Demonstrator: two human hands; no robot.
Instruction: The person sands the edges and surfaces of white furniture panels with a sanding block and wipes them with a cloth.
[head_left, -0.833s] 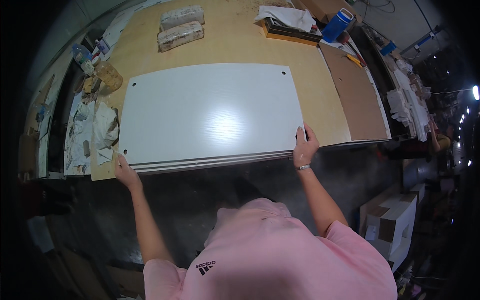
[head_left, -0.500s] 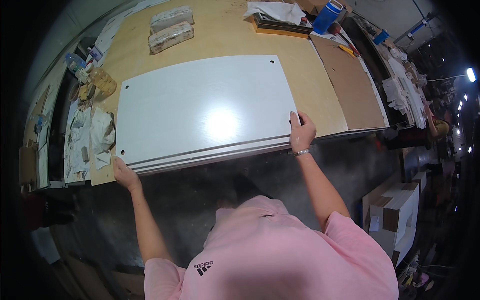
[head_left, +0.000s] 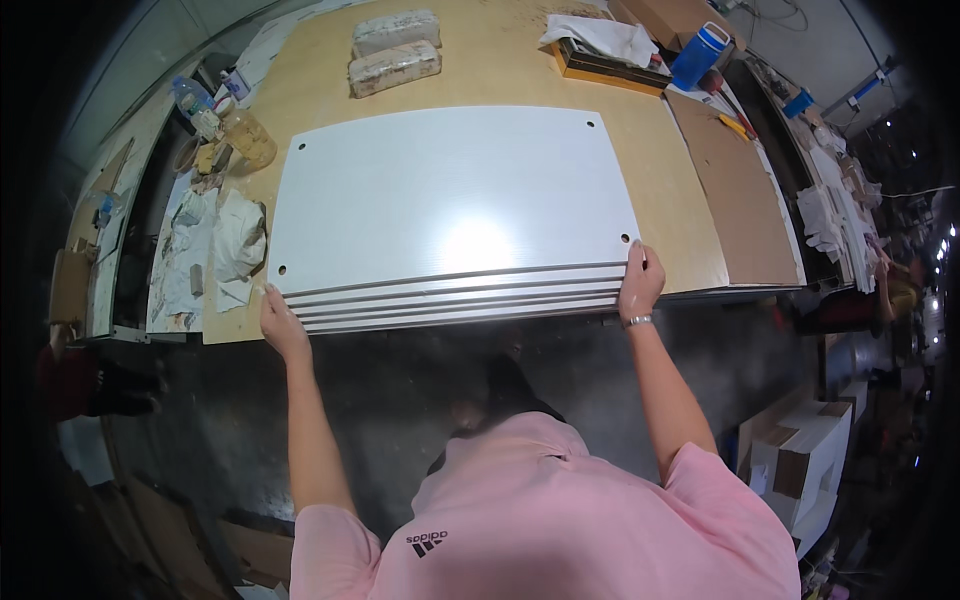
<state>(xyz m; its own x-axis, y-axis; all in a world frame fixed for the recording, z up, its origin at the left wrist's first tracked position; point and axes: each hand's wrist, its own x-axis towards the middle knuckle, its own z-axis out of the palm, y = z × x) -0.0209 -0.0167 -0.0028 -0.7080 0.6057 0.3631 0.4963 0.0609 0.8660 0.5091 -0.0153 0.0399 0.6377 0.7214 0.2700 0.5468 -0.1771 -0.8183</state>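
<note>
Bare tabletop (head_left: 672, 200) runs right of the white panel stack (head_left: 440, 185) and, beyond it, between two wrapped blocks (head_left: 395, 68) and a cloth-topped tray (head_left: 615, 75): room for a hand. At left, a jar (head_left: 250, 138) and crumpled cloth (head_left: 240, 235) crowd the way.

The pale wooden-topped workbench (head_left: 685, 215) is flanked on the left by a cluttered side bench (head_left: 105, 288), a dark grey floor (head_left: 410, 405) is spread below, pale walls (head_left: 140, 75) are glimpsed toward both upper corners, and, away right, the gloom is dotted with small white lamps (head_left: 943, 246)!
</note>
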